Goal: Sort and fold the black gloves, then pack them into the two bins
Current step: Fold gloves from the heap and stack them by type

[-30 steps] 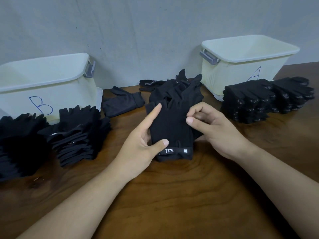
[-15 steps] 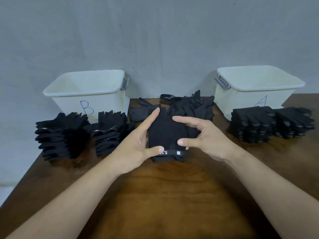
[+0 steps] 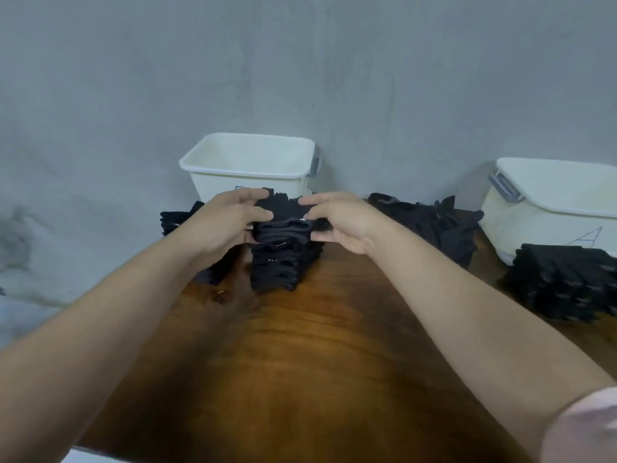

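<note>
My left hand (image 3: 230,222) and my right hand (image 3: 337,218) grip a folded black glove (image 3: 283,215) from either side. It sits on top of a stack of folded black gloves (image 3: 280,262) in front of the white bin marked B (image 3: 250,162). A second stack (image 3: 177,218) shows partly behind my left hand. A loose pile of unsorted black gloves (image 3: 434,222) lies in the middle back. At the right, a further stack of dotted gloves (image 3: 564,282) stands before the white bin marked A (image 3: 547,208).
The brown wooden table (image 3: 317,355) stretches toward me, its left edge running diagonally at the lower left. A grey wall rises right behind both bins. Grey clip handles stick out from the bins' sides.
Both hands carried the folded glove from the table's middle leftward onto the stack before bin B. The view swung left with them.
</note>
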